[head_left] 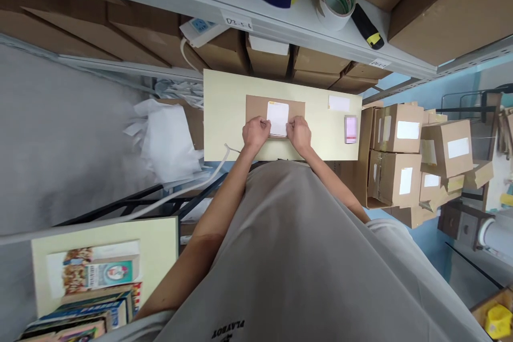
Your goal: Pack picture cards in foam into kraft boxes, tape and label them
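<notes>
A flat brown cardboard package lies on the pale yellow tabletop in front of me. On top of it is a white label with a small orange mark along its far edge. My left hand pinches the label's near left edge, its fingers curled. Opposite it, my right hand pinches the near right edge. To the right on the same table are a phone with a lit pinkish screen and a white slip of paper.
Above the table's far side runs a metal shelf with a tape roll, a black-yellow cutter and boxes. Labelled cartons are stacked at right. White bags lie left; books stand on another table, lower left.
</notes>
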Tool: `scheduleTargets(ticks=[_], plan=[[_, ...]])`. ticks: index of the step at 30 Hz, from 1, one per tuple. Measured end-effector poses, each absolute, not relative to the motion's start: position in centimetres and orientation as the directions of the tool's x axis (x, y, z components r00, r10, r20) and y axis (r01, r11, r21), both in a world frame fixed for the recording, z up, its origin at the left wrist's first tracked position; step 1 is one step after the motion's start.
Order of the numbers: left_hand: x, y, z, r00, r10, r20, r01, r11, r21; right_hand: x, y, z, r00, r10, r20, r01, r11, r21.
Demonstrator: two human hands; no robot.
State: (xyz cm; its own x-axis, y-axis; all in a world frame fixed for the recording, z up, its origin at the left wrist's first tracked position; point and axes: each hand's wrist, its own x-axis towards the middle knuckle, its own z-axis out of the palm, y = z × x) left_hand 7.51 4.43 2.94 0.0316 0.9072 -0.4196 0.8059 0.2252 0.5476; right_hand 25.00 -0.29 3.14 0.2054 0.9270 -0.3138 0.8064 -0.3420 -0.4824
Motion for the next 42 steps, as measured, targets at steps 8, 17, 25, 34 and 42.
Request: scheduleTargets(ticks=[8, 17, 25, 34, 42], plan=[[7.2, 4.7, 2.8, 0.1, 0.895, -0.435, 0.824, 0.17, 0.54, 24.4, -0.9, 1.2, -0.175, 0.945, -0.277, 0.907, 0.045, -0.419], [6.5, 5.0, 1.7, 0.186, 0.884, -0.43, 0.863, 0.062, 0.501, 23.4, -2.5, 0.7, -0.424, 0.853, -0.304, 0.855, 0.266, -0.446], [5.8, 5.0, 1.3, 0.144, 0.887, -0.439, 0.839, 0.126, 0.529, 20.1, -1.4, -0.8, -0.366, 0.89, -0.273, 0.878, 0.232, -0.418], [5.2, 4.2, 0.5, 0.249, 0.866, -0.435, 0.756, 0.107, 0.645, 22.8, -4.6, 0.5, -0.466, 0.822, -0.328, 0.856, 0.323, -0.404], [4.8, 3.8, 1.0, 0.371, 0.84, -0.396, 0.748, -0.017, 0.664, 24.1, -0.1, 0.0, -0.093, 0.95, -0.298, 0.937, -0.018, -0.35]])
